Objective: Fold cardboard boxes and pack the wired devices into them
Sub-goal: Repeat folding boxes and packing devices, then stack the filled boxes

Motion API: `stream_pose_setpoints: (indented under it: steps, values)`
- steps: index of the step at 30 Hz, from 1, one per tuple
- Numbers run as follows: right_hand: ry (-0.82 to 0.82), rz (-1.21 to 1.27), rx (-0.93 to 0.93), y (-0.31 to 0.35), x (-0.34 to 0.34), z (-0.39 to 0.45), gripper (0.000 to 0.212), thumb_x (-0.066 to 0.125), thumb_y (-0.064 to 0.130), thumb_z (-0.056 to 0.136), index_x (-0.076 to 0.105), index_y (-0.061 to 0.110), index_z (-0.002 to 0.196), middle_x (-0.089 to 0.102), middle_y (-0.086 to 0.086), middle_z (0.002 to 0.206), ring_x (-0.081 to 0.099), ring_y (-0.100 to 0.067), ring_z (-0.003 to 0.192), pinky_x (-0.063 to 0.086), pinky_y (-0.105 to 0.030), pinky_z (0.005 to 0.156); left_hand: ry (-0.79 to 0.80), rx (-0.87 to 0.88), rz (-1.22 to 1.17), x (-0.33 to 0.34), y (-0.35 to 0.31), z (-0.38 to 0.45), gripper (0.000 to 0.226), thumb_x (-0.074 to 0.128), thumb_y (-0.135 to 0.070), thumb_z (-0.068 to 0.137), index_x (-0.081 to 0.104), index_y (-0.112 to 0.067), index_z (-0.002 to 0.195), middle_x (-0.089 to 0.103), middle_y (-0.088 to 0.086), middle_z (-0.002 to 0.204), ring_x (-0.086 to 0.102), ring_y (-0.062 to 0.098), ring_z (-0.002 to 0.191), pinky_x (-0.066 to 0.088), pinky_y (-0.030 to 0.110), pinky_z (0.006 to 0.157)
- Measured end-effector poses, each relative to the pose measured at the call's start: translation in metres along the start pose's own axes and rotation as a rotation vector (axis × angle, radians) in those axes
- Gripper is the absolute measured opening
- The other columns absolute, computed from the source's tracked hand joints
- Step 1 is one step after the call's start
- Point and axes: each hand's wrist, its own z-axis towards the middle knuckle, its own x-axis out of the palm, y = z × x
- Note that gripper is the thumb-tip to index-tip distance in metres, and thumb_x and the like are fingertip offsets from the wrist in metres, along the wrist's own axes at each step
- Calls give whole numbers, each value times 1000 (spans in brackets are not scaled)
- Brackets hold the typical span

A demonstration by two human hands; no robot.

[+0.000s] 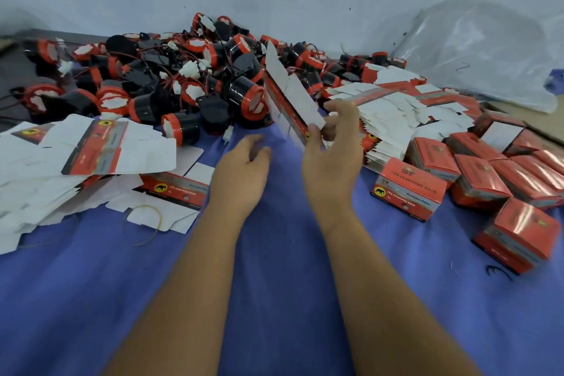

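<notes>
above the blue tabletop [274, 253] the right hand [331, 159] pinches a flat red-and-white cardboard box blank [290, 98] — long axis slanting up-left; the left hand [244, 168], empty and loosely curled, sits just beside it.

The person is wearing nothing on either forearm: both are showing bare from the bottom edge of the view up to the wrists, with no sleeve in sight. The left hand [244, 162] and right hand [332, 156] are showing no gloves, rings or watch.
</notes>
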Motion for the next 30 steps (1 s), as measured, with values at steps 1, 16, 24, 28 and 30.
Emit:
stream_pose_setpoints:
  steps: [1, 16, 24, 28, 30]
  values:
    - [42, 13, 31, 2, 1, -4, 34, 60, 3, 92, 51, 28, 113, 53, 29, 81, 51, -3, 76, 43, -17, 69, -22, 4, -192, -3, 0, -2, 41, 53, -31, 100, 46, -34, 140, 53, -6, 141, 50, 11, 118, 40, 30, 94]
    - [469, -358, -573, 6, 11, -19, 25, 65, -11, 70, 70, 7, 87, 69, -7, 79, 62, -33, 75, 50, -37, 62, -17, -326, -977, -24, -2, 15, 32, 46, 0, 100, 56, 3, 131, 66, 21, 115, 64, 27, 95, 60, 32, 75]
    - [417, -371, -591, -1, 10, -17, 37, 62, -5, 61, 72, 16, 89, 66, 1, 106, 57, -22, 108, 31, -35, 102, -75, -284, -1085, -29, 1, 15, 23, 53, 11, 93, 64, -8, 86, 70, 4, 72, 68, 16, 63, 58, 29, 59]
    - [369, 37, 69, 10, 6, -18, 49, 61, 24, 70, 58, 29, 118, 35, 6, 142, 28, -14, 136, 23, -35, 114, -108, -287, -1131, -26, -2, 12, 32, 67, 7, 86, 66, -3, 116, 75, 14, 104, 74, 25, 87, 61, 35, 68]
    - [286, 226, 349, 15, 5, -12, 56, 71, 27, 81, 44, 32, 129, 39, 4, 138, 42, -12, 127, 40, -29, 103, -103, -255, -1098, -25, -1, 11, 33, 71, 6, 82, 68, -9, 111, 76, 10, 102, 74, 25, 91, 62, 37, 71]
